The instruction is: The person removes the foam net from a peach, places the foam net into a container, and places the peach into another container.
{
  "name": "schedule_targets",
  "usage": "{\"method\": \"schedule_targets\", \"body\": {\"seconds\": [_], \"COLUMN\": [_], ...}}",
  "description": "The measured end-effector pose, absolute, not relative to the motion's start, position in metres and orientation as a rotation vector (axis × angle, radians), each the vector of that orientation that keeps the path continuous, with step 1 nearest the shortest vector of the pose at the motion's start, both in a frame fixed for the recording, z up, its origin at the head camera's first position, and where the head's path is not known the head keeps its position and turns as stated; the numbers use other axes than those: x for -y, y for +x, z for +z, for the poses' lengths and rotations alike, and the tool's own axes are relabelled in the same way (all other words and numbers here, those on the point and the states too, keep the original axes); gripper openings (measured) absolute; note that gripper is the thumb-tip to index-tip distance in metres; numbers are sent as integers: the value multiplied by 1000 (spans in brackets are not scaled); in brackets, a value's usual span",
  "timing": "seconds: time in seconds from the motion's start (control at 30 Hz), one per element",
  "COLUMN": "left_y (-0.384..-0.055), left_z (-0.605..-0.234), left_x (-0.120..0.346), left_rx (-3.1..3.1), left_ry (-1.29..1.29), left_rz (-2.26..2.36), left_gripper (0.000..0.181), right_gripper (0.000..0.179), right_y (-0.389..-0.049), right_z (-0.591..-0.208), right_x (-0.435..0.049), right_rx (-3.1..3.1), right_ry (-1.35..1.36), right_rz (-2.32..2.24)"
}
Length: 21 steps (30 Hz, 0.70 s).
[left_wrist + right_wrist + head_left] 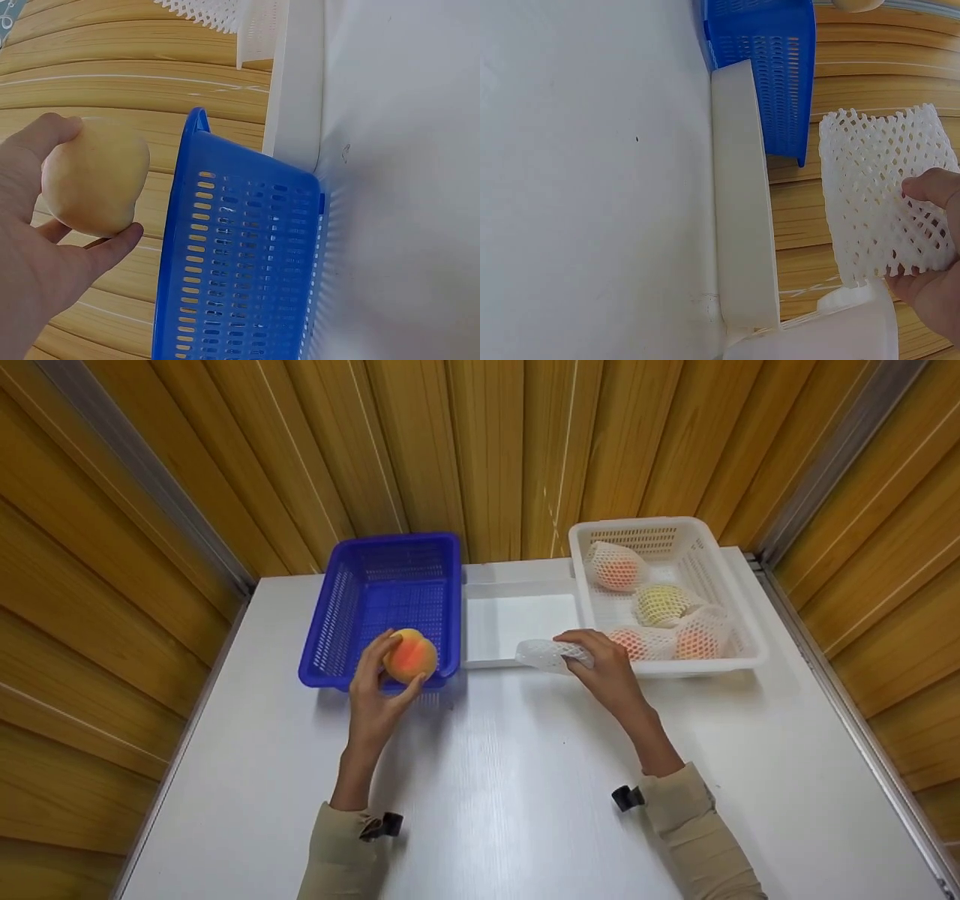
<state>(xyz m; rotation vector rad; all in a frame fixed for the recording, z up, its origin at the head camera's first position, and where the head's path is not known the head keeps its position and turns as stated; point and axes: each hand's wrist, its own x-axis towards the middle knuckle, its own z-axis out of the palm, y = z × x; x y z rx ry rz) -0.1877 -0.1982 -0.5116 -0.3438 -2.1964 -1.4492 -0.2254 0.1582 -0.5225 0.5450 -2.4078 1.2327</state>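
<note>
A peach [411,655], yellow with a red blush, is in the grip of my left hand [375,690]. That hand is over the near right corner of the blue basket [322,660]; in the left wrist view the peach [97,176] is above the basket's rim, apart from it. My right hand [611,671] pinches a white foam net sleeve [544,654] near the white basket's left front corner. The right wrist view shows the sleeve [881,187] flattened, its free end toward the left, with the thumb on its mesh.
The white basket [720,664] on the right contains several fruits in foam nets, some reddish and one yellowish [661,604]. Between the two baskets lies a shallow white tray [517,622]. Wood-patterned walls [487,457] enclose the white table [495,787] at the back and sides.
</note>
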Motion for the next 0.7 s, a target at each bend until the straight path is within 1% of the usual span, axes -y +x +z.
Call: {"method": "schedule_targets", "body": {"seconds": [0.7], "left_y": [-195], "left_z": [-512], "left_x": [201], "left_rx": [2190], "left_ry": [-363], "left_rz": [-1447], "left_gripper": [68], "right_gripper": [35], "right_y": [-237], "right_z": [-525], "right_x": [-152], "right_rx": [2409], "right_ry": [536], "right_rz": [1219]}}
